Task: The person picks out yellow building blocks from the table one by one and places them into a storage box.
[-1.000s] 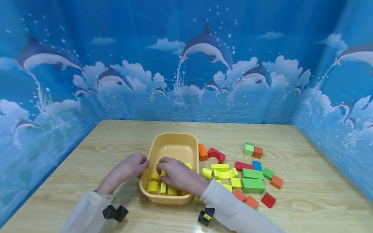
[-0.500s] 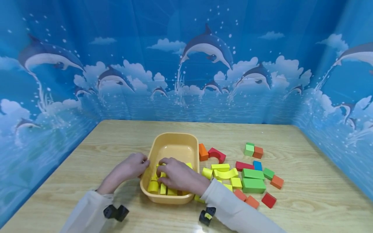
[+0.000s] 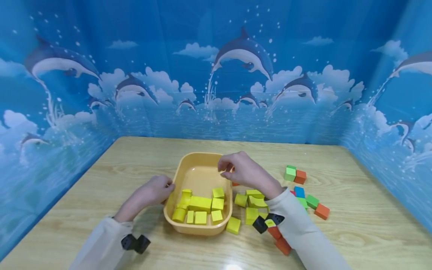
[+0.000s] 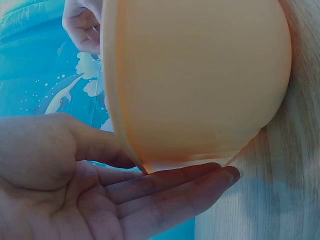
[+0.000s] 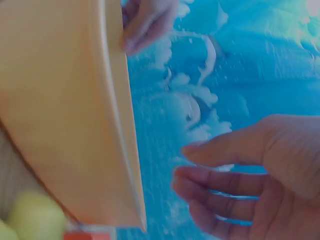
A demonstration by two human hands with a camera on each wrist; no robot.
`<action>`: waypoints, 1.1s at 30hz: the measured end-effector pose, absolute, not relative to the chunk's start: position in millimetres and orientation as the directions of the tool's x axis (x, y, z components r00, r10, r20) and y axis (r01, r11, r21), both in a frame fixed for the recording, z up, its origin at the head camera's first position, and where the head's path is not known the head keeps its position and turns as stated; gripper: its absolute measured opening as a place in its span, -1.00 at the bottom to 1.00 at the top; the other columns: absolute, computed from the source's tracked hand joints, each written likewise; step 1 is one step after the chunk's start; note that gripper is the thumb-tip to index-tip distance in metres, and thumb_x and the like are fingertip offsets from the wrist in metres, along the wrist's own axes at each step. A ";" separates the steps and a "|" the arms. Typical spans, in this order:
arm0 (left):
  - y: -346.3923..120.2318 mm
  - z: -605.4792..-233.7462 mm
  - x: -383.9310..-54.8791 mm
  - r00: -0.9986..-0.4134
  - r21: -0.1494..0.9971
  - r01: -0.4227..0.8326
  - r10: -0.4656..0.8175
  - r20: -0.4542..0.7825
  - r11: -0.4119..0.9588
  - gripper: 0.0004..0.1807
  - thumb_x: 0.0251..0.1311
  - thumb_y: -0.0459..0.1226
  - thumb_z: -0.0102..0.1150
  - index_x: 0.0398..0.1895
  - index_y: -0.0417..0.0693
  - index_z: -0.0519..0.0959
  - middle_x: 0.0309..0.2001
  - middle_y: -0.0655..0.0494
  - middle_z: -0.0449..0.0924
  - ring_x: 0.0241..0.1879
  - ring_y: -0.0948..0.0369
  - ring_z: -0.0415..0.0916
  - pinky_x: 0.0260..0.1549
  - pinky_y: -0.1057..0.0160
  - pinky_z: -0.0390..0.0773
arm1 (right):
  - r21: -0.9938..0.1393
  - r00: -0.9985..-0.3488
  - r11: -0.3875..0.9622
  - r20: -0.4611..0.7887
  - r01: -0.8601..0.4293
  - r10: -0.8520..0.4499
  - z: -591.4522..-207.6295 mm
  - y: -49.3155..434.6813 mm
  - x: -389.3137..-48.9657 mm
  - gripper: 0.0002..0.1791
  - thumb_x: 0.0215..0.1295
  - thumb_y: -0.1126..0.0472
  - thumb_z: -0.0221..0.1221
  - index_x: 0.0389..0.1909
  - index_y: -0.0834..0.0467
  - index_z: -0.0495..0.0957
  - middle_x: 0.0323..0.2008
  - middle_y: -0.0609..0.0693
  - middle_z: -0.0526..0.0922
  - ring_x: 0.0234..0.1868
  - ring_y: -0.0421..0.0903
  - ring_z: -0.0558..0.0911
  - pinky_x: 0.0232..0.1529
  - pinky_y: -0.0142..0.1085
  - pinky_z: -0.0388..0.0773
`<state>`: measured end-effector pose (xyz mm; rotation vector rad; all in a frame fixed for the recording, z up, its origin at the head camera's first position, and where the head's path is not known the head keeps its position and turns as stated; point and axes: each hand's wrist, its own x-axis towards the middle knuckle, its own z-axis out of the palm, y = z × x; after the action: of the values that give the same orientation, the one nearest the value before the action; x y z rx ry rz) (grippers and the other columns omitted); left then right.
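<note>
A light orange plastic tub stands on the table, with several yellow wooden blocks lying at its near end. My left hand pinches the tub's left rim; in the left wrist view the thumb is over the rim and the fingers lie along the outer wall. Above the tub's right rim hovers my right hand, its fingers loosely bent. Nothing shows between the thumb and fingers of that hand in the right wrist view. It partly hides the blocks behind it.
Right of the tub lie more yellow blocks, partly under the right forearm. Orange blocks, a blue block and green blocks lie farther right. A dolphin-print curtain surrounds the table.
My right hand has come up out of the tub and moved right and away, uncovering the yellow blocks inside. The left hand stays on the rim.
</note>
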<state>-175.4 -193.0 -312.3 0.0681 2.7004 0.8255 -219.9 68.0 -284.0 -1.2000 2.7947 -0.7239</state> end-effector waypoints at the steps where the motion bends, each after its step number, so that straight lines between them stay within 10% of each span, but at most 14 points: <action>1: -193.1 -311.9 -175.2 -0.949 0.551 -0.043 0.138 -0.283 0.833 -0.69 0.43 -0.30 -0.15 -0.10 -0.39 0.53 -0.46 -0.01 0.50 -0.45 0.16 0.46 -0.47 0.26 0.51 | -0.412 -0.722 0.620 0.156 -0.668 -0.674 -282.7 72.1 -221.7 -0.88 0.19 0.36 0.28 -0.25 0.15 0.64 -0.34 -0.06 0.66 -0.31 -0.17 0.61 -0.25 -0.32 0.59; 14: -192.6 -311.7 -176.1 -0.946 0.548 -0.061 0.127 -0.298 0.834 -0.67 0.44 -0.30 -0.16 -0.04 -0.41 0.52 -0.42 -0.01 0.52 -0.43 0.16 0.47 -0.45 0.25 0.53 | -0.223 -0.808 0.909 -0.418 -0.352 -0.415 -304.3 67.1 -219.3 -0.74 -0.07 0.44 0.39 -0.46 0.13 0.51 -0.49 -0.04 0.46 -0.48 -0.10 0.37 -0.49 -0.29 0.36; 24: -191.5 -314.6 -176.6 -0.943 0.543 -0.083 0.110 -0.314 0.836 -0.68 0.45 -0.28 -0.16 -0.06 -0.37 0.53 -0.45 -0.02 0.50 -0.46 0.16 0.45 -0.48 0.28 0.49 | -0.241 -0.806 0.901 -0.405 -0.361 -0.432 -298.6 75.9 -222.5 -0.80 0.01 0.45 0.26 -0.49 0.12 0.46 -0.57 -0.06 0.29 -0.56 -0.11 0.25 -0.54 -0.29 0.21; 33: -193.7 -312.7 -178.3 -0.943 0.541 -0.070 0.121 -0.310 0.838 -0.69 0.45 -0.27 -0.16 -0.13 -0.34 0.54 -0.46 -0.01 0.50 -0.47 0.15 0.43 -0.51 0.28 0.46 | -0.345 -0.824 0.812 -0.157 -0.471 -0.544 -273.9 84.1 -222.5 -0.71 0.24 0.23 0.27 -0.01 0.14 0.60 -0.29 -0.03 0.59 -0.34 -0.10 0.52 -0.35 -0.27 0.52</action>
<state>-178.3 -193.7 -312.7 0.0389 2.6843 0.8075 -222.5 84.1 -273.9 -0.7835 2.7492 -0.4280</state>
